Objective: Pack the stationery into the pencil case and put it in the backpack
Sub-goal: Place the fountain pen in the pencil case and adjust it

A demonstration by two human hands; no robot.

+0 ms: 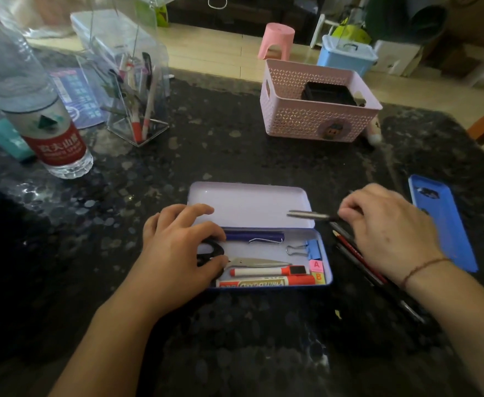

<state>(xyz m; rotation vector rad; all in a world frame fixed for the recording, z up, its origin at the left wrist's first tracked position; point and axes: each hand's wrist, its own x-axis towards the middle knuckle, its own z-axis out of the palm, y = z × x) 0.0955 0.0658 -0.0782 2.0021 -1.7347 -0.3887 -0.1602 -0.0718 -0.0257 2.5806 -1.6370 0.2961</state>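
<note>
Open pencil case lies on the dark surface, steadied at its scissors end by spread left hand. A silver pen is pinched in right hand fingers over the lid. With the tray already crowded, the pen may be lodged askew and the lid blocked; remaining pencils may be knocked away by the wrist.

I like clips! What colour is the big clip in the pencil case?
The binder clip is blue with silver wire handles, seen in the head view.

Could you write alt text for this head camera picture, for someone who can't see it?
A person's right hand holds a silver pen over an open tin pencil case holding scissors and markers, while the left hand steadies it on a dark table.
</note>
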